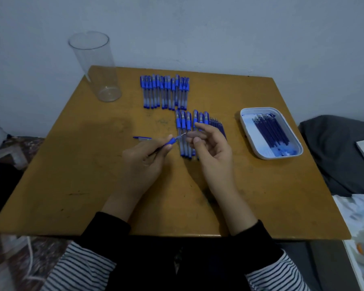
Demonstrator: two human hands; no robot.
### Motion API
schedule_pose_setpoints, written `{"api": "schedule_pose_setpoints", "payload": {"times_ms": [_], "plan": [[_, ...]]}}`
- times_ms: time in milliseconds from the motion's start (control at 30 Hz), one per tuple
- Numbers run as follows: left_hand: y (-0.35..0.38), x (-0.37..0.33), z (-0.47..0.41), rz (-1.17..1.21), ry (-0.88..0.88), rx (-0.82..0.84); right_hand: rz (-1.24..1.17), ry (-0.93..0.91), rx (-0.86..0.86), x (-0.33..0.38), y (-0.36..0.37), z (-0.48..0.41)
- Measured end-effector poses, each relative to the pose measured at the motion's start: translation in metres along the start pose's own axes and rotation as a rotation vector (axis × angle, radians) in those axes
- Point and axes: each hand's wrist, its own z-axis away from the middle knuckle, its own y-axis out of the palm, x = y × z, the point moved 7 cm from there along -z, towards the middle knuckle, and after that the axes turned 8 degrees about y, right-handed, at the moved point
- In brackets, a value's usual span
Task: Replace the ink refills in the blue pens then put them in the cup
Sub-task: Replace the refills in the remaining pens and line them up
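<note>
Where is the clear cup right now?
In the head view the clear cup stands upright at the far left corner of the table, left of the far row of blue pens.

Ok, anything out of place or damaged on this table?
Nothing spilled or broken. Only a small blue pen cap lies alone on the brown wooden table, apart from the tidy rows of blue pens.

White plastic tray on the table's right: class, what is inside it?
Dark blue ink refills lie bundled inside the white plastic tray, over a blue-and-white bottom. Whatever lies beneath the refills is covered.
</note>
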Motion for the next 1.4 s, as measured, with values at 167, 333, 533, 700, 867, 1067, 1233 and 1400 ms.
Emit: {"api": "schedule_pose_setpoints", "payload": {"times_ms": [167,333,533,700,867,1067,1233,1400], "plan": [[-0.032,0.024,0.009,-0.022,-0.091,-0.016,0.080,0.131,0.010,-0.016,0.031,0.003],[-0.053,0.044,0.014,-0.086,-0.142,-0.013,0.317,0.153,0.120,-0.025,0.063,0.005],[-0.059,0.050,0.018,-0.068,-0.148,-0.030,0.475,0.107,0.103,-0.031,0.079,0.000],[-0.057,0.045,0.019,-0.105,-0.125,-0.020,0.527,0.043,0.076,-0.032,0.082,-0.004],[-0.058,0.047,0.020,-0.105,-0.120,-0.024,0.608,-0.002,0.102,-0.031,0.087,-0.008],[-0.058,0.046,0.019,-0.106,-0.110,-0.001,0.620,-0.039,0.093,-0.032,0.087,-0.012],[-0.058,0.045,0.019,-0.108,-0.110,-0.013,0.354,0.099,0.122,-0.035,0.079,-0.013],[-0.057,0.048,0.021,-0.089,-0.103,-0.004,0.057,0.121,0.149,-0.024,0.073,-0.016]]}}
